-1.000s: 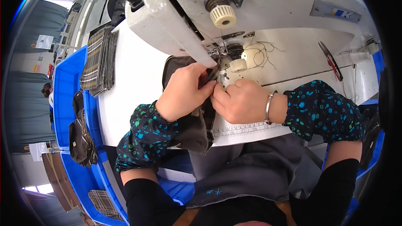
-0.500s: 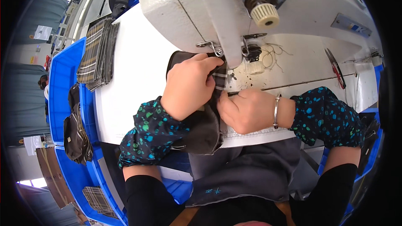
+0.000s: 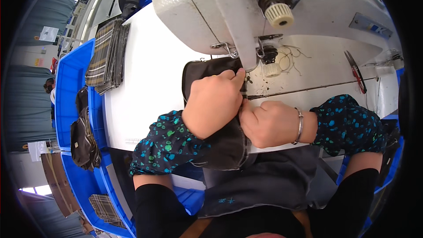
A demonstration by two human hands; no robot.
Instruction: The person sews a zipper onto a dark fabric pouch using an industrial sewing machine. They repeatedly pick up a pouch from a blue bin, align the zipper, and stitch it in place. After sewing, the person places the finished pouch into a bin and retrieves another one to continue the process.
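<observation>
A dark brown cloth piece [image 3: 224, 150] lies on the white table under the head of a white sewing machine [image 3: 189, 22], its near end hanging over the table's front edge. On top of it, my left hand [image 3: 213, 103] is closed, fingertips pinching the cloth close to the machine's presser area. My right hand [image 3: 271, 123], wearing a silver bracelet, grips the cloth's right edge with curled fingers, just nearer to me. Both hands almost touch. The needle and the cloth under my left palm are hidden.
Left of the table stand blue bins [image 3: 75, 101]; brown cloth pieces [image 3: 84, 139] hang over one's edge. A stack of plaid cloth [image 3: 105, 55] lies at the far left. Red-handled scissors [image 3: 356, 72] and loose thread [image 3: 291, 59] lie on the right.
Both hands and the cloth sit slightly further right and nearer in the picture. The left hand now covers the plaid strip that showed beside it, and its fingers are drawn closer together.
</observation>
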